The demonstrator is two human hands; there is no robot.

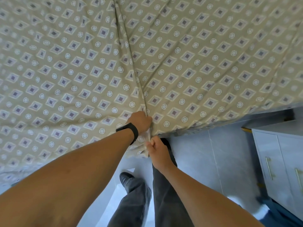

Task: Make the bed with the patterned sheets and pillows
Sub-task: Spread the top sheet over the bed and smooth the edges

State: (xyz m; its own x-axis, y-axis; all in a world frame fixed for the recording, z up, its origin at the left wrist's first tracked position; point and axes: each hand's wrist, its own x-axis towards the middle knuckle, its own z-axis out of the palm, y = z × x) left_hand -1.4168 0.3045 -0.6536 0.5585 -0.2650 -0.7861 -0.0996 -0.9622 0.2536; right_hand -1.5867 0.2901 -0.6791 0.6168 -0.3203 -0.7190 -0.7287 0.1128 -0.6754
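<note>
An olive-green patterned sheet (91, 66) with diamonds and circles covers the bed across most of the view. A long crease runs from the top middle down to the near corner of the bed. My left hand (140, 121), with a black band on its wrist, grips the sheet on top of that corner. Just below it, my right hand (156, 150) pinches the bunched fabric that hangs over the corner. No pillows are in view.
I stand at the bed's corner on a pale tiled floor (205, 158), my dark trouser legs (165, 199) and one shoe visible below. A white cabinet (278, 154) with gold handles stands at the right, close to the bed's side.
</note>
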